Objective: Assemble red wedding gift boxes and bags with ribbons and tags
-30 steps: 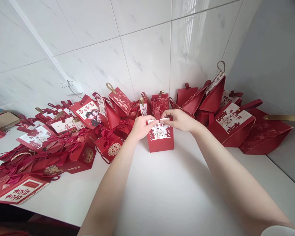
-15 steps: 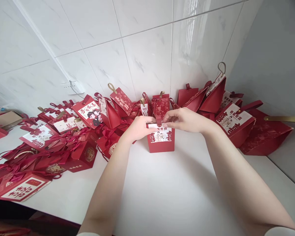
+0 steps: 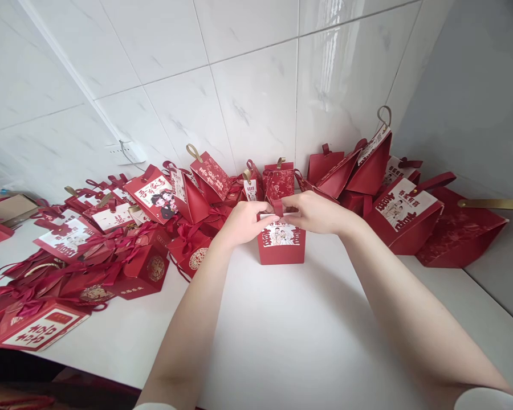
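Observation:
A small red box (image 3: 282, 254) with a white printed panel stands upright on the white table (image 3: 282, 330), a red ribbon loop (image 3: 277, 207) at its top. My left hand (image 3: 248, 221) pinches the top left edge of this box, its thumb on the near side. On the other side of the loop, my right hand (image 3: 314, 212) grips the top right edge between thumb and fingers. The fingertips behind the box top are partly hidden.
Red boxes with bows (image 3: 141, 270) crowd the left. More red boxes (image 3: 209, 173) line the tiled wall (image 3: 256, 102). At the right lean larger red boxes (image 3: 410, 219). An open cardboard box (image 3: 12, 209) is at the far left.
My right hand has shifted slightly left along the box top, closer to the ribbon loop. My left hand has barely moved, and the box stays in place.

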`<action>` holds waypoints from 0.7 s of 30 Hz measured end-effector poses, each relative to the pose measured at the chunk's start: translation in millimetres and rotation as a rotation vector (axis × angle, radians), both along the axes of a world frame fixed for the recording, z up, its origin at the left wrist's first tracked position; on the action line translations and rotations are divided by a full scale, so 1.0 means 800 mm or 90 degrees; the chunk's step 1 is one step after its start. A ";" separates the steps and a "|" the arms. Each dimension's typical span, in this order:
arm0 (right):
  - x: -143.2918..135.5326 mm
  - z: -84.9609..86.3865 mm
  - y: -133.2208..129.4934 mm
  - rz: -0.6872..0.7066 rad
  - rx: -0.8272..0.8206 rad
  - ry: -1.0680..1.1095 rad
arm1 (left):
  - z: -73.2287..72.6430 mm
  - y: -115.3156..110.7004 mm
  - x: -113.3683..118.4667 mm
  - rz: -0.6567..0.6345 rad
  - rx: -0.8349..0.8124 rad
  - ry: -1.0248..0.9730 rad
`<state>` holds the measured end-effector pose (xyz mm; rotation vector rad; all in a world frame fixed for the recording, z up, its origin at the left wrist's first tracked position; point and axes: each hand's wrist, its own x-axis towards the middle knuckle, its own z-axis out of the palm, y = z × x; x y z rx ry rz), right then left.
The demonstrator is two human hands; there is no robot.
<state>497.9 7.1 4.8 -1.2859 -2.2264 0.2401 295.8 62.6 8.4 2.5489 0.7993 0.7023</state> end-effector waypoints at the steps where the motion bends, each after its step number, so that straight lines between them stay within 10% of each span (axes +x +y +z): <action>1: 0.000 0.000 0.000 0.001 0.010 -0.008 | -0.001 0.000 0.001 0.000 0.024 0.005; 21: 0.019 -0.001 0.003 -0.066 0.011 0.101 | -0.002 0.005 -0.001 0.078 0.032 -0.070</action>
